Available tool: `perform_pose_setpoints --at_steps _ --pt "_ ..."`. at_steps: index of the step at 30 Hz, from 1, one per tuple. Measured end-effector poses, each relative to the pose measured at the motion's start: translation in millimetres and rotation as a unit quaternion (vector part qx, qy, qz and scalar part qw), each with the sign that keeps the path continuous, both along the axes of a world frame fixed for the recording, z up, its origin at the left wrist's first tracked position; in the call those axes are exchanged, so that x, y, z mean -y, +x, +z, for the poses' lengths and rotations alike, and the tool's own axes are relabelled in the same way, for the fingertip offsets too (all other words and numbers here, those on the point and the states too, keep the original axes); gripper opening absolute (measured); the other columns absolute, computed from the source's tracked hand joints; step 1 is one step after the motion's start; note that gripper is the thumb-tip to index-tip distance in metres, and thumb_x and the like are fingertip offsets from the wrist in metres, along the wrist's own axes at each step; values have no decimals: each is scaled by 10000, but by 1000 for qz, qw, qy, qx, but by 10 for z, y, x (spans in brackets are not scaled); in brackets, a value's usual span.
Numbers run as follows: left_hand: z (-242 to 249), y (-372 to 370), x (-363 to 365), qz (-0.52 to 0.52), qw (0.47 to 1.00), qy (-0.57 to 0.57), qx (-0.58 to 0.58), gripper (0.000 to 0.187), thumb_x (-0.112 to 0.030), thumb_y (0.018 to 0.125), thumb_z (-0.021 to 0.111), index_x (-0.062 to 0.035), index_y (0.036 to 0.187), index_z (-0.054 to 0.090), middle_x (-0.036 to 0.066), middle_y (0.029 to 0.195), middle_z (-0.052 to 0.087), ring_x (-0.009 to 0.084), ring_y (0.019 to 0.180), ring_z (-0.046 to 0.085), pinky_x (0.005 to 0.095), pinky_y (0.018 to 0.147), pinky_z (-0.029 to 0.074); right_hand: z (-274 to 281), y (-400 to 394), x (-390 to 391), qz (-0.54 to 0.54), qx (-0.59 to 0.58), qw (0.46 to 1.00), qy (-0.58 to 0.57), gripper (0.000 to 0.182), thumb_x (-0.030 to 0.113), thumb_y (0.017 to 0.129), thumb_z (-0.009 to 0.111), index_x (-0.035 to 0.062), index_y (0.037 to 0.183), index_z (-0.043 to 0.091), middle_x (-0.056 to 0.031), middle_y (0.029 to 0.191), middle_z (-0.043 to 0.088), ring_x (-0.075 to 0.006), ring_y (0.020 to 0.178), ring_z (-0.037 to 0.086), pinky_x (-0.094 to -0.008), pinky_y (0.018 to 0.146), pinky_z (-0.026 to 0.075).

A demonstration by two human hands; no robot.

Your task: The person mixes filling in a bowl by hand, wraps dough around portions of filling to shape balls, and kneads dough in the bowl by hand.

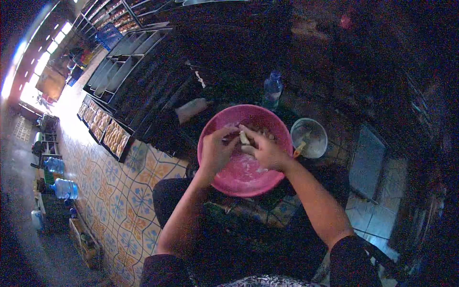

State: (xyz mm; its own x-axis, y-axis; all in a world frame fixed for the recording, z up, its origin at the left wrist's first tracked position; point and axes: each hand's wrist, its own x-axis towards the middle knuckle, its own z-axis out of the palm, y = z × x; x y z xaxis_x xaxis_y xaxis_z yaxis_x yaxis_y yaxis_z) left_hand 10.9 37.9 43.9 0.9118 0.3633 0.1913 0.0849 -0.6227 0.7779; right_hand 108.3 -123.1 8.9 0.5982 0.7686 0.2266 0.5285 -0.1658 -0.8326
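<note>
A pink plastic basin [246,184] sits between the person's knees, with both hands inside its rim. My right hand [268,152] pinches a small whitish piece [244,138], perhaps a garlic clove or a bit of dough; the blur hides which. Close beside it, my left hand [217,150] has its fingers curled toward the thumb, and whatever they grip is too small to make out. Several pale lumps [267,134] lie at the back of the basin. Whitish flakes [248,167] are scattered over its bottom.
Right of the basin stands a white tub [313,138] with a yellowish handle at its edge. Behind is a clear plastic bottle [273,88]. Trays of bread rolls [107,126] rest on the tiled floor [129,191] at left, near metal racks [124,57] and water jugs [64,188].
</note>
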Motion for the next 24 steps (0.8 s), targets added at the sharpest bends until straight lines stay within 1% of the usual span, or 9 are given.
perform_pose_setpoints --at_steps 1,2,4,5,11,14,17,21,24 --pt "-4 -3 -13 -17 1000 -15 11 271 -111 874 711 -31 1133 708 151 1075 731 214 958 707 327 869 534 65 -62 -4 -61 204 975 -61 434 334 935 666 91 1295 655 -175 1187 702 -319 1143 660 -415 1024 485" --pt "-1 0 -20 -17 1000 -13 12 271 -111 874 711 -31 1133 708 151 1075 731 214 958 707 327 869 534 79 -45 0 -62 205 975 -59 434 334 935 666 91 1295 655 -175 1187 702 -319 1143 660 -415 1024 485" --pt "32 -20 -12 -99 984 -148 4 302 -121 892 695 -25 1178 685 138 1124 722 201 1026 691 332 918 520 85 2 25 -71 -105 987 -98 396 270 885 713 125 1252 680 -158 1057 713 -309 1010 679 -394 875 514" --pt "33 -14 3 -122 939 -320 -27 330 -153 900 697 -15 1199 669 125 1136 718 198 1042 681 345 927 517 46 68 -3 -110 -66 984 -123 348 298 840 757 78 1108 727 -142 1043 714 -311 1011 678 -405 879 516" --pt "-231 -19 31 -66 996 -41 -38 298 -247 914 687 -37 1125 706 196 1070 714 309 998 704 378 886 521 -46 108 -41 17 138 972 -188 409 278 806 775 49 1135 697 -166 1051 708 -350 1024 669 -431 896 524" --pt "-207 32 -60 -20 983 -46 -177 278 -258 924 668 -56 1109 718 234 1048 699 364 990 691 400 865 519 -251 75 -88 -53 224 973 -1 392 251 817 761 48 1143 686 -174 1062 700 -358 1014 668 -426 896 529" --pt "-212 54 -135 -64 989 -11 -136 270 -248 938 651 -74 1135 713 243 1053 691 374 984 684 408 844 520 39 129 -50 32 35 999 26 338 226 845 734 39 1124 691 -181 1062 695 -364 1001 669 -420 885 535" --pt "-311 24 -179 -89 994 15 -56 259 -236 958 631 -66 1138 710 206 1036 715 337 954 704 394 829 522 89 215 -7 34 103 994 -24 299 214 878 707 28 1112 696 -172 1046 698 -353 954 680 -414 848 542" --pt "-318 5 -241 -140 985 -92 -47 260 -215 972 616 -35 1141 698 157 1043 732 261 924 711 371 827 523 76 216 6 51 165 985 -21 277 212 887 696 31 1096 704 -162 1007 697 -344 904 686 -412 807 544"
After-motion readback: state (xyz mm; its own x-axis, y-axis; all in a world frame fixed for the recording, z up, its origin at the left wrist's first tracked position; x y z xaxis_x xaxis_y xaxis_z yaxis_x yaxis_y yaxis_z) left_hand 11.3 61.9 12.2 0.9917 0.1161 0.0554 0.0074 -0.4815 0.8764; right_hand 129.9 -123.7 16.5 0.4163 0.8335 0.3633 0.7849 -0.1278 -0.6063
